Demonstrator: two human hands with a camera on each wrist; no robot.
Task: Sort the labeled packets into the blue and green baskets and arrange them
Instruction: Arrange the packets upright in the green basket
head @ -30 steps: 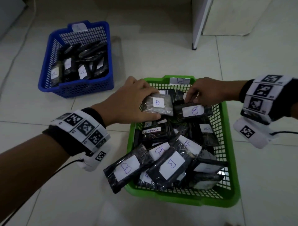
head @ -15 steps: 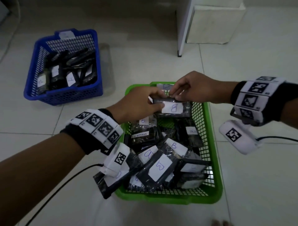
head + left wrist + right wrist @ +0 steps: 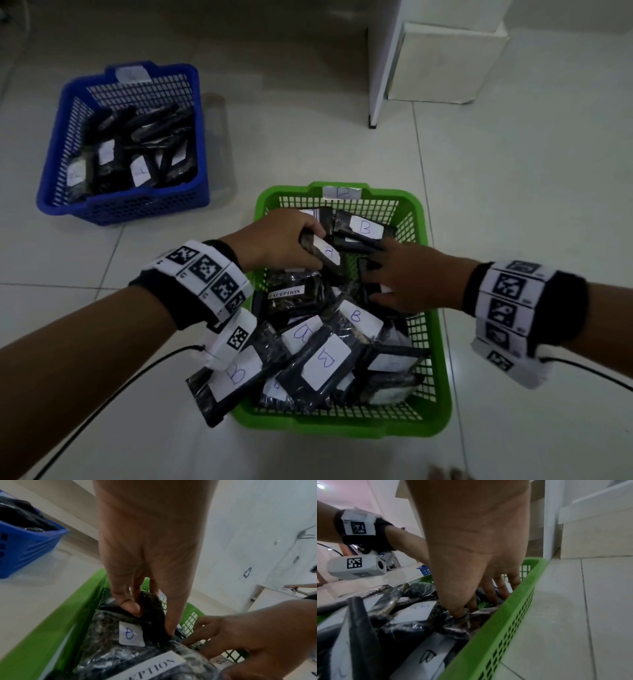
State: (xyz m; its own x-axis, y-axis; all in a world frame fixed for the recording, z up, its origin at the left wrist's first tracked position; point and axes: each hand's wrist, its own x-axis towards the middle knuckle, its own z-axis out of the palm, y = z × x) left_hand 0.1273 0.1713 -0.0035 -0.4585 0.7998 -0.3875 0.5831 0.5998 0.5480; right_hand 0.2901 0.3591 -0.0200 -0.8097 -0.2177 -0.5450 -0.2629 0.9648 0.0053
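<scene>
While the blue basket (image 3: 123,144) sits at the far left on the tiled floor (image 3: 513,240), well apart from everything else and with bare tile all round it, the green basket (image 3: 442,387) stands near the middle, crowded with dark packets almost to its rim. One B-labelled packet (image 3: 236,373) hangs over the near-left rim of the green basket, and the white cabinet (image 3: 445,58) stands at the far right, clear of both baskets. Inside the green basket, towards its far-left corner, the left hand (image 3: 277,243) grasps a dark packet with a white label (image 3: 325,253), thumb and fingers curled round its upper end; the left wrist view shows the thumb pressed into the packet's top fold, with the packet tilted above an EXCEPTION-labelled packet (image 3: 291,294). Just to the right, the right hand (image 3: 407,277) reaches down among the packets by the basket's right wall, its fingers spread and fairly straight, fingertips touching a packet (image 3: 481,614) that lies low against that wall; it grasps nothing that can be seen. Another B-labelled packet (image 3: 363,228) lies at the far end, between the two hands.
</scene>
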